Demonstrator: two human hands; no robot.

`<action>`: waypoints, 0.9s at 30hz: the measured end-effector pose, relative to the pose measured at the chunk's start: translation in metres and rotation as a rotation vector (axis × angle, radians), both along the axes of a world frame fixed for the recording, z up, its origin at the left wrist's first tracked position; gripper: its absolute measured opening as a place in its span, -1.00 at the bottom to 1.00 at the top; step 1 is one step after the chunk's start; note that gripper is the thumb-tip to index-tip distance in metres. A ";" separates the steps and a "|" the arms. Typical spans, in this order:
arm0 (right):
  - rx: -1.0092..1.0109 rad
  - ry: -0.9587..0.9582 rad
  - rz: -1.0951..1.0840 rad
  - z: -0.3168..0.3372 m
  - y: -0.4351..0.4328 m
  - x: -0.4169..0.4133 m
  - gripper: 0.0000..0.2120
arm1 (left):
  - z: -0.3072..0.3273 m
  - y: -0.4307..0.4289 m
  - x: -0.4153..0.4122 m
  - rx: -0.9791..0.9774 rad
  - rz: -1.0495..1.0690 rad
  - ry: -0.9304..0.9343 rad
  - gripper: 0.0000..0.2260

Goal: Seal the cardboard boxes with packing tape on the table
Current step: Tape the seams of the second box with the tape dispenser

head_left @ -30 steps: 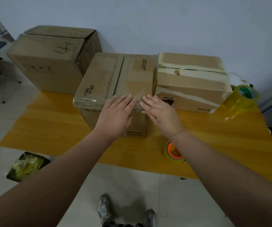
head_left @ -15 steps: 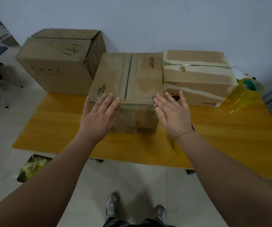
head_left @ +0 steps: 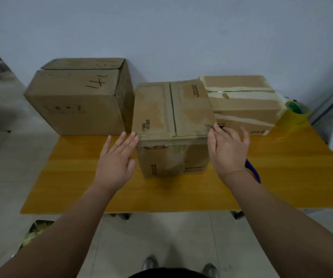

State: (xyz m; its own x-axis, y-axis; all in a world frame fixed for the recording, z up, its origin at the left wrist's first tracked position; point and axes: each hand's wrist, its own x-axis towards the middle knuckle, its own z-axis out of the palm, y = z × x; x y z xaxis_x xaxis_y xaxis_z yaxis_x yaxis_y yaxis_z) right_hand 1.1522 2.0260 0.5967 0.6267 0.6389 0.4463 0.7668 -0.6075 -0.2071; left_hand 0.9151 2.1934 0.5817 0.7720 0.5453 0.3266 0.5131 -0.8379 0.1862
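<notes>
Now my hands are off the top of the middle box (head_left: 173, 117) and sit on either side of it. A second ago both palms lay flat on its near top edge, fingertips almost meeting over the seam. Half a second ago they had slid outward to the two near corners.

My left hand (head_left: 115, 163) hovers over the table (head_left: 282, 173) just left of the box. Its fingers are straight and a little apart, and the tips reach the near left top corner; I cannot tell if they touch the cardboard. My right hand (head_left: 228, 151) is beside the right face, with fingers straight and spread and the fingertips at the near right top corner. Neither hand holds anything.

The middle box stands near the table's centre with its flaps closed. Shiny clear tape shows along the near top edge and down the front face.

The big box (head_left: 77, 101) with pen marks on top is just to its left at the table's far corner. The patched box (head_left: 242, 103), streaked with pale tape, stands against its right side.

A yellow tape roll (head_left: 296, 115) sits at the far right, beside the patched box. A second roll (head_left: 253, 173) lies on the table, mostly hidden behind my right wrist, with only a purple and orange edge showing.

On the floor to the left lies a bag (head_left: 35, 233) of yellow-green stuff.
</notes>
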 end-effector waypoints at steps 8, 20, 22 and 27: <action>-0.166 0.083 0.300 0.032 0.095 -0.085 -0.54 | 0.038 0.042 0.041 -0.537 -0.149 -0.278 -0.69; -0.544 -0.154 0.214 0.005 0.100 -0.076 -0.29 | -0.002 0.071 0.037 0.035 -0.365 0.052 -0.47; -0.580 -0.219 0.216 0.001 0.100 -0.074 -0.24 | -0.006 0.073 0.038 0.066 -0.370 0.069 -0.45; -0.594 -0.332 0.235 -0.003 0.095 -0.074 -0.19 | -0.005 0.075 0.035 0.102 -0.388 0.194 -0.31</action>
State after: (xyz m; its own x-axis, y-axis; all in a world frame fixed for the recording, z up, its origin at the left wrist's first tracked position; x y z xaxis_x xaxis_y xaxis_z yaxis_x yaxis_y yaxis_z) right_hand 1.0784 2.1205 0.5938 0.3339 0.9344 0.1246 0.8563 -0.3559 0.3742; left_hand 0.9500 2.2684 0.5765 0.9653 0.1757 0.1930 0.1743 -0.9844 0.0242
